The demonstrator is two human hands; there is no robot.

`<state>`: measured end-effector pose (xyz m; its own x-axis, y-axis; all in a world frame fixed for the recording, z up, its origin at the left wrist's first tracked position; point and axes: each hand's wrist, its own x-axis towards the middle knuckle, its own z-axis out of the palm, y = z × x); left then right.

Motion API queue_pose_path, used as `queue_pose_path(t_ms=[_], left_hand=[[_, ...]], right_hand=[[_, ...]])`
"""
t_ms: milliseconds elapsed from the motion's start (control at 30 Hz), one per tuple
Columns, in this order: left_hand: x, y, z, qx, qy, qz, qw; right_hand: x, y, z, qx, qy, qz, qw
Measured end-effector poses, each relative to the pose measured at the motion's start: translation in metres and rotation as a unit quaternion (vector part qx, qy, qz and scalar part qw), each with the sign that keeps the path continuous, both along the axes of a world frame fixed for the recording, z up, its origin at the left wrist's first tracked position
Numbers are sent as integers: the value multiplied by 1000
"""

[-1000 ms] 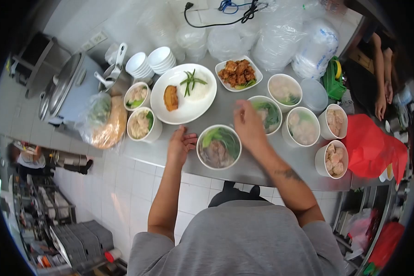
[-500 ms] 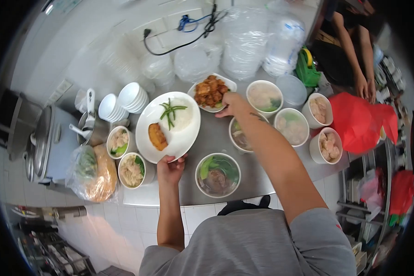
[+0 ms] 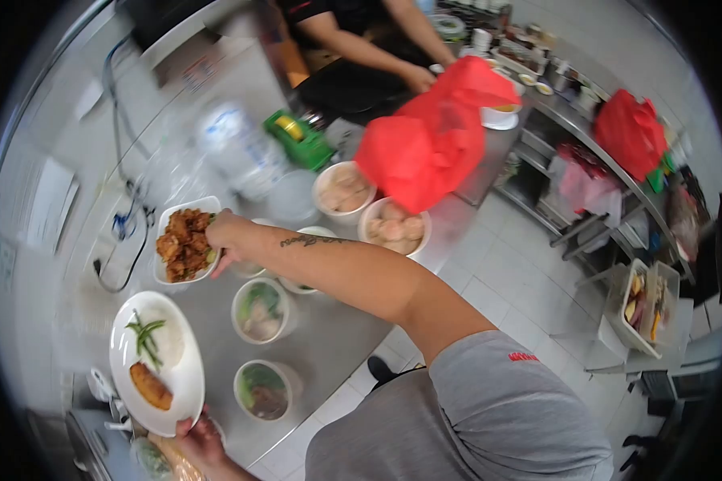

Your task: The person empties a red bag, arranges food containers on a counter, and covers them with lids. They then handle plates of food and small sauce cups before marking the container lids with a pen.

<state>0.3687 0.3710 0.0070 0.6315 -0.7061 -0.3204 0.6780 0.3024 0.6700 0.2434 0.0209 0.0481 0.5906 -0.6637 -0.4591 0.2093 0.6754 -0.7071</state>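
Observation:
My left hand grips the lower rim of an oval white plate. On it are white rice, green beans and a browned, fried-looking piece of food. My right hand is closed on the right edge of a squarish white bowl heaped with browned fried pieces. Beneath my right forearm stand paper bowls, partly hidden. A soup bowl with greens and another with greens and meat sit to the right of the plate.
Bowls of pale dumpling-like pieces stand beside a red bag. Across the counter are a co-worker's arms. A green tape dispenser and wrapped plastic containers line the back. Shelving and a food bin are at right.
My view has swung to the right, bringing the red bag and co-worker nearer the middle. Both hands still hold the plate and the bowl.

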Motion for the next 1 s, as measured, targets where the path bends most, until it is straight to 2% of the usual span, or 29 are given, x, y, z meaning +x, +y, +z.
queue_pose_path(t_ms=[100,133,233,267,300,333,433,467,567,733,833,1000], left_hand=[[-40,-18,21,67,-136,115,982],[-53,-23,26,42,-128,59,989],[-108,-27,52,-12,-94,-78,992],[-128,-44,59,-29,-77,-117,990],[-147,-63,63,-45,-57,-156,985],[-168,-85,59,-45,-103,-124,986],[-238,-146,63,-40,-47,-189,980],[-274,-147,73,-38,-37,-210,976],[-332,-212,80,-40,-29,-300,953],[-442,-311,97,-67,-43,-395,915],[-505,-378,94,-88,-16,-403,911],[-605,-472,96,-98,78,-472,872]], right_hand=[[-92,-17,20,-76,-81,70,991],[-129,-20,27,-112,-101,80,985],[-259,-9,75,-133,-60,75,986],[-297,-11,82,-134,-63,25,989],[-336,-21,85,-131,-66,28,989],[-371,-30,82,-143,-64,6,988],[-485,-37,85,-170,-30,-53,984],[-529,-23,96,-175,3,-83,981],[-620,-41,78,-207,1,-108,972],[-746,-67,56,-195,36,-197,960],[-796,-83,32,-182,48,-254,949],[-865,-110,14,-169,79,-348,919]])
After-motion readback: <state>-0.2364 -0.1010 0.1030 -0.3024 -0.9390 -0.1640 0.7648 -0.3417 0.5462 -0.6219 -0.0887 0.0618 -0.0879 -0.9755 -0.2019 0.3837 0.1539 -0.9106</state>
